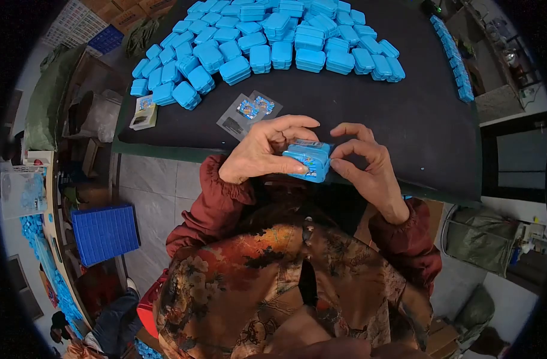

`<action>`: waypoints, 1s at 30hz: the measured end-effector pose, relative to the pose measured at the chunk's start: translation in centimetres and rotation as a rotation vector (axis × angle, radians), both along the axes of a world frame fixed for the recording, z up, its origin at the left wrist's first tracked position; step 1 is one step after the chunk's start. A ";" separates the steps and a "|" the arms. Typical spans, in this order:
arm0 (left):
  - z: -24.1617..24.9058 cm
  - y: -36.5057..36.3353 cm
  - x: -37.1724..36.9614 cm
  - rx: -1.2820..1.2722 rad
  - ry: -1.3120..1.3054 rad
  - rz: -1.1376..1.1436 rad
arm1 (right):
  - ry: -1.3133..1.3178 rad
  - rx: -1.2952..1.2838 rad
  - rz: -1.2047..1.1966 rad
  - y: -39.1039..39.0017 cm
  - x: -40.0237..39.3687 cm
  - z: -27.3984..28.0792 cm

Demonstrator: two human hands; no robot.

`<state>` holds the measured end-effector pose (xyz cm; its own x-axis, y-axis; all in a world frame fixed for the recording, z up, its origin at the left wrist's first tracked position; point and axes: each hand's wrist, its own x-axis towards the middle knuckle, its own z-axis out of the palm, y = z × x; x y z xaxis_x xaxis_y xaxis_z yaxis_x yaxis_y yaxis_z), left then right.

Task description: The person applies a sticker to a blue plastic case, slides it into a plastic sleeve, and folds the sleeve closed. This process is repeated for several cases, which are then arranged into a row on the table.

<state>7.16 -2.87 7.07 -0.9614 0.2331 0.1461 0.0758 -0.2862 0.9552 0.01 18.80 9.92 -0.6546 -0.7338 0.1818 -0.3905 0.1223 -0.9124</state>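
Note:
Near the front edge of the black table, my left hand holds a small blue box, its thumb pressed along the near side. The box has a colourful printed picture on its near face. My right hand is at the right end of the box, thumb and forefinger curved close to it with a gap between them; whether a fingertip touches the box is hard to tell. Behind my left hand, clear sheets with colourful stickers lie on the table.
Many blue boxes are heaped at the back of the table. A stack of printed cards lies at the left, and a row of blue boxes lines the right edge. A blue crate stands lower left. Another person's legs show at lower left.

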 end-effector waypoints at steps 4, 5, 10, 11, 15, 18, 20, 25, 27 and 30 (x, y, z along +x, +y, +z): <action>0.3 1.1 -0.2 0.076 -0.059 0.150 | -0.101 -0.095 -0.104 -0.4 0.6 -0.1; 0.2 1.5 -0.1 0.167 -0.146 0.152 | -0.100 -0.096 -0.101 -0.5 0.7 -0.2; -0.9 2.2 0.0 0.342 -0.282 0.109 | -0.378 -0.265 -0.160 -0.6 1.0 -1.7; -1.0 2.0 0.0 0.299 -0.254 0.129 | -0.380 -0.264 -0.160 -0.6 1.2 -2.0; -1.0 1.1 0.0 0.134 -0.216 0.131 | -0.385 -0.420 -0.194 -0.8 1.5 -2.8; -1.6 1.6 -0.5 0.206 -0.079 0.194 | -0.423 -0.464 -0.212 -0.8 1.7 -2.9; -1.0 1.7 -0.3 0.271 -0.107 0.166 | -0.443 -0.478 -0.210 -1.0 1.7 -3.1; -0.6 1.7 -0.3 0.363 -0.167 0.115 | -0.651 -0.488 -0.091 -1.3 1.2 -3.4; -0.5 1.7 -0.4 0.420 -0.261 0.085 | -0.640 -0.450 -0.074 -1.2 0.7 -3.2; -0.6 1.7 -0.5 0.337 -0.284 0.015 | -0.605 -0.369 -0.023 -0.9 0.0 -2.3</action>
